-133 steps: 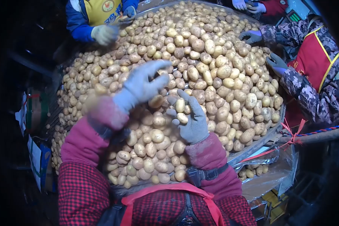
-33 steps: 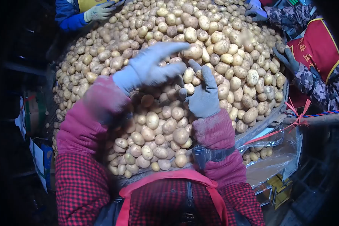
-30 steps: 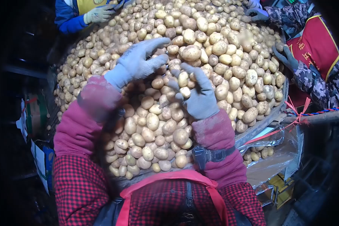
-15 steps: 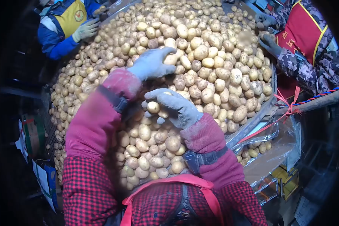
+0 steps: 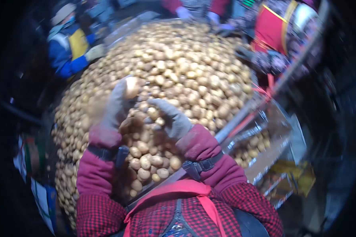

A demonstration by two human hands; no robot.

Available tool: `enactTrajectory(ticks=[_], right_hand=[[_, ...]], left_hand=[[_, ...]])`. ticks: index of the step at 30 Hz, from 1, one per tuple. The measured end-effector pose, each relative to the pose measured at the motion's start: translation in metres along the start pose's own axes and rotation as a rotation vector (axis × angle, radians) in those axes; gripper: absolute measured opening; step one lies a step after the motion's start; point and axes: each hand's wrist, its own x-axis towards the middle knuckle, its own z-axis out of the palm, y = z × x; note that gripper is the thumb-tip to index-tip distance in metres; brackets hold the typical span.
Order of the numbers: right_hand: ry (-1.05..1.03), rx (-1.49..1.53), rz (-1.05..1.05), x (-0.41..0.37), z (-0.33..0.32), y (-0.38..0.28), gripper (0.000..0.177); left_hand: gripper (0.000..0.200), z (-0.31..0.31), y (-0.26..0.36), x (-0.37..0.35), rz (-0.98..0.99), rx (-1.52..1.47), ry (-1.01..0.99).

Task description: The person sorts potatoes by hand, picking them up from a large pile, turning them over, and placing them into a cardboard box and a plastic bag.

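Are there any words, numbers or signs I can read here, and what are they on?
None can be read.
Red apron: too blurred to read any marks.
Yellow apron: too blurred as well.
Green glowing marks at the top edge: too small and blurred to tell if they're writing.

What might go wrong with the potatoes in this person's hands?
The left hand grips a larger potato near its fingertips, so it could slip and roll into the pile. The right hand holds small potatoes by its loosely curled fingers; one might drop and get lost among the others.
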Motion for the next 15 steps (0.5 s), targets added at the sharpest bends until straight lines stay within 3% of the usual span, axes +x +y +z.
enactTrajectory(ticks=[1,3,5,6,7,9,10,11,13,14,15], right_hand=[[0.013,0.231,0.104,-0.014,0.000,-0.003,0.048],[0.119,0.115,0.089,-0.051,0.009,0.004,0.053],[0.225,-0.106,0.144,-0.103,0.022,-0.014,0.059],[0.236,-0.128,0.132,-0.130,0.023,-0.011,0.059],[0.242,-0.158,0.121,-0.156,0.023,-0.010,0.060],[0.375,-0.219,0.169,-0.214,0.017,0.001,0.059],[0.443,-0.141,0.191,-0.243,0.019,0.006,0.058],[0.508,-0.054,0.209,-0.267,0.022,0.012,0.057],[0.600,0.009,0.196,-0.302,0.017,0.025,0.056],[0.629,0.013,0.166,-0.310,0.016,0.027,0.056],[0.632,0.020,0.151,-0.313,0.016,0.027,0.056]], left_hand=[[0.058,0.017,-0.005,-0.004,0.073,0.094,0.034],[0.062,0.017,-0.027,0.003,0.030,0.262,-0.090],[0.045,0.009,-0.079,0.016,0.041,0.256,-0.153],[0.050,0.014,-0.097,0.014,-0.179,0.082,-0.146],[0.043,0.024,-0.127,0.010,0.054,0.494,-0.225],[0.042,0.105,-0.114,-0.034,-0.327,0.007,-0.100],[0.045,0.091,-0.153,-0.023,-0.253,0.119,-0.139],[0.045,0.098,-0.153,-0.022,-0.283,0.120,-0.163],[0.047,0.115,-0.141,-0.021,-0.228,0.452,-0.340],[0.044,0.106,-0.157,-0.015,-0.048,0.615,-0.330],[0.044,0.095,-0.165,-0.011,-0.047,0.625,-0.343]])
